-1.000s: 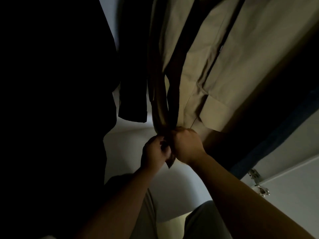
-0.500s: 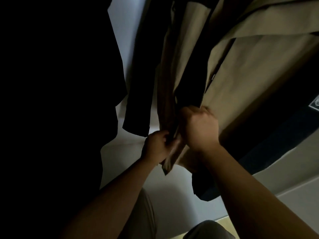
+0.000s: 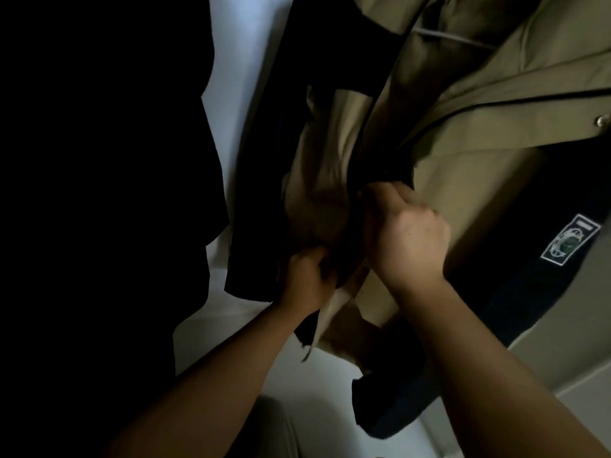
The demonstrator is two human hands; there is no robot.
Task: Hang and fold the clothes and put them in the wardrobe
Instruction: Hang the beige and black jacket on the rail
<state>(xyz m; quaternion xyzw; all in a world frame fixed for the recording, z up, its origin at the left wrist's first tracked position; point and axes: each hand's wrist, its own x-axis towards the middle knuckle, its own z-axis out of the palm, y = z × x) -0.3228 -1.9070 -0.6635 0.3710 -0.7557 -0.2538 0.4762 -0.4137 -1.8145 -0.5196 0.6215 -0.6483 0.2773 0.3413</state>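
Your left hand (image 3: 305, 279) and your right hand (image 3: 405, 233) at its two o'clock both gripped the hanging khaki cotton jacket (image 3: 479, 166), beside a black garment (image 3: 264, 206).

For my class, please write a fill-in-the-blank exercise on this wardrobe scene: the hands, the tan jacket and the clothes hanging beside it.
1. The number of hands gripping the tan jacket is ____.
2. In the picture, the right hand is ____ than the left hand.
3. The badge is on a dark garment hanging on the jacket's ____ side in the picture.

Missing words: two; higher; right.
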